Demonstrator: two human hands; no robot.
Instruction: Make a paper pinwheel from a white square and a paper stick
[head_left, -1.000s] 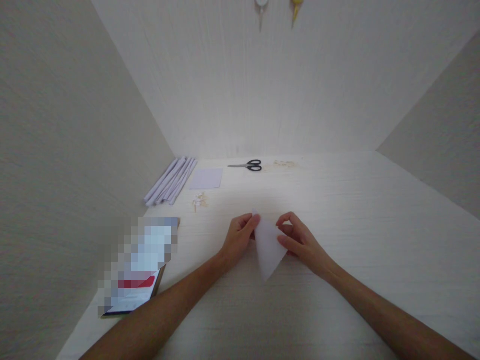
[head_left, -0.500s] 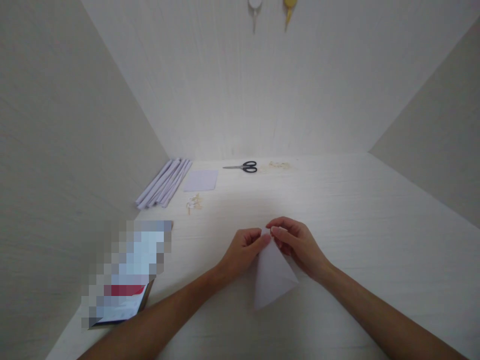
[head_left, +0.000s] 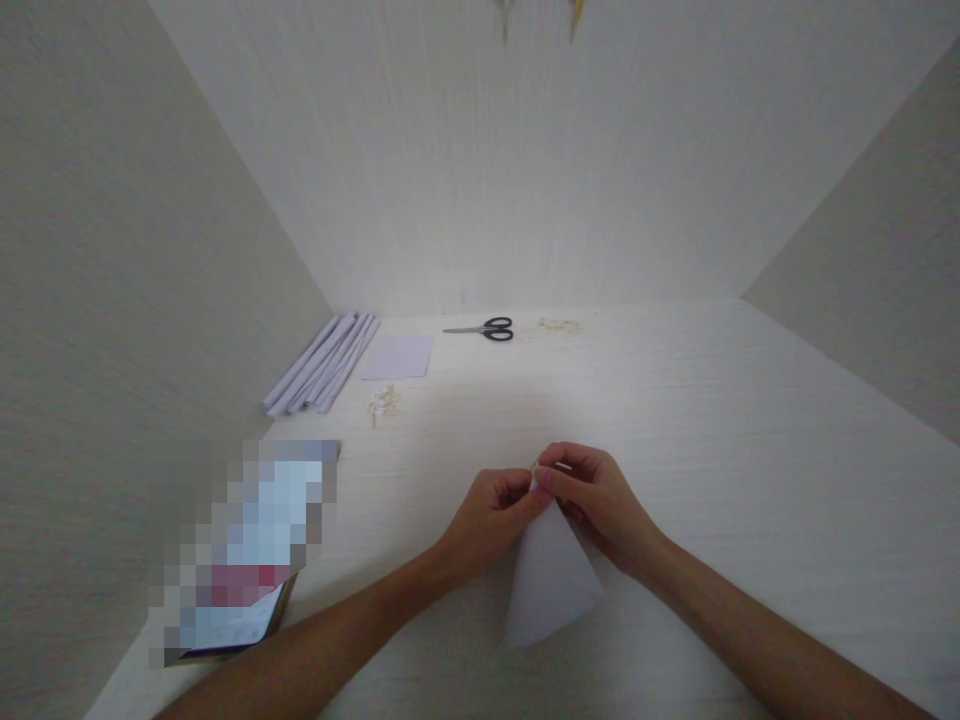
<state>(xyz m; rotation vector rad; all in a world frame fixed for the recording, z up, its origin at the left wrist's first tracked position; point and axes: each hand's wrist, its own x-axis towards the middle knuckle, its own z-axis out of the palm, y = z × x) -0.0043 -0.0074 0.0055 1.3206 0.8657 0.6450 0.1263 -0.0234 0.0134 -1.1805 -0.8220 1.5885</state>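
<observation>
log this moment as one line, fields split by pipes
left hand: pinching white wedge-shaped paper | right hand: at paper's narrow top | beyond hands: black-handled metal scissors on white tabletop

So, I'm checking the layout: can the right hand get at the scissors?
Probably yes: nothing seems to stand between the right hand and the scissors, though its fingers are pinching the white paper.

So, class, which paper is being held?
The tapering paper, pinched by the left hand and right hand; the lilac sheet lies flat, the rolls lie beside it.

The paper [head_left: 553,585] now tapers upward, the right hand [head_left: 606,505] moved to its tip.
</observation>
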